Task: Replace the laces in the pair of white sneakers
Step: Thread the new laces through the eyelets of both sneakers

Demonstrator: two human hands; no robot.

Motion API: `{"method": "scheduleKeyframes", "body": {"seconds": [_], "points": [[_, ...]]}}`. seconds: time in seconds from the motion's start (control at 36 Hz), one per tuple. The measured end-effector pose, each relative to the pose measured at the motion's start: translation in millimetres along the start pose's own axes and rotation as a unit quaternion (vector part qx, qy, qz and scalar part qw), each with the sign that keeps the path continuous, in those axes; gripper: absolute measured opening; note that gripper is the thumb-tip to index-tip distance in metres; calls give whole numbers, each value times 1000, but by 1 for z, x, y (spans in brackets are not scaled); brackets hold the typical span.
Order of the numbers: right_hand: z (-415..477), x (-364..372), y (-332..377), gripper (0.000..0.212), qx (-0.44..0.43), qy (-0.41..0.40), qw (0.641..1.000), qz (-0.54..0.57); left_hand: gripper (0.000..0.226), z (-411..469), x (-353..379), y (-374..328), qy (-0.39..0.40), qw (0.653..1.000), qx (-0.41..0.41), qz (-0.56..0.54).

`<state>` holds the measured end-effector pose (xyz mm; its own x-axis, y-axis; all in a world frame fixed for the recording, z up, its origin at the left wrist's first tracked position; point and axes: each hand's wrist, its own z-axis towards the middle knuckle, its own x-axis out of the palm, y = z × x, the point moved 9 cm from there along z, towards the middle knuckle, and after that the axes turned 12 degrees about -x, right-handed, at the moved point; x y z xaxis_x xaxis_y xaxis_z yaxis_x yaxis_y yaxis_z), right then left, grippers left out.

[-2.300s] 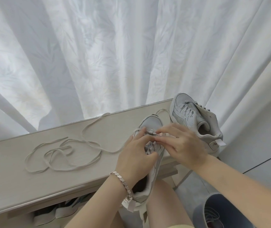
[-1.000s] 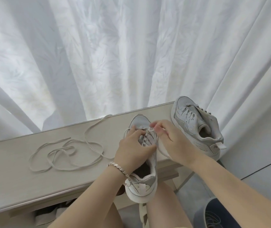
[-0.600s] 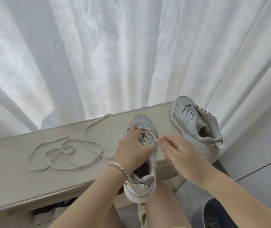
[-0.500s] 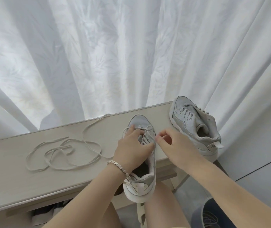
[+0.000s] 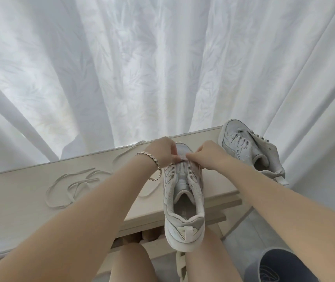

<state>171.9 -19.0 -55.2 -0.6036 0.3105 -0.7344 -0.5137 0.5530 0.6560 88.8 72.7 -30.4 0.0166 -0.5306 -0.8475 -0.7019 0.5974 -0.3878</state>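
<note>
The left hand (image 5: 162, 151) and right hand (image 5: 205, 154) cover the toe of the near sneaker (image 5: 184, 198), and the lace end (image 5: 183, 158) their fingers (image 5: 174, 158) pinch there is nearly all hidden. The loose lace (image 5: 75, 184) on the bench (image 5: 20, 200) passes behind the left forearm; where it runs cannot be told. The bottom edge cuts off the dark bin (image 5: 274, 257).
</note>
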Motion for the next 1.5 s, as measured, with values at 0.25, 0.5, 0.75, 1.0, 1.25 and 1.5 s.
{"method": "scheduleKeyframes", "body": {"seconds": [0.25,0.5,0.75,1.0,1.25,1.5], "points": [[-6,-7,-4,18,-11,7,972,236,24,7,5,-2,35,999,5,34],[-7,8,-11,13,115,106,969,191,26,5,9,7,10,1000,5,-9],[1,8,-4,21,82,120,979,145,20,9,13,8,12,999,11,-31],[3,-3,0,20,41,22,957,286,15,12,14,7,-1,999,21,-50],[-6,-8,-12,23,-22,-69,940,333,10,3,15,-6,-21,979,114,-167],[-26,-9,-17,19,-56,-110,974,190,11,10,15,-4,-69,983,96,-142]]}}
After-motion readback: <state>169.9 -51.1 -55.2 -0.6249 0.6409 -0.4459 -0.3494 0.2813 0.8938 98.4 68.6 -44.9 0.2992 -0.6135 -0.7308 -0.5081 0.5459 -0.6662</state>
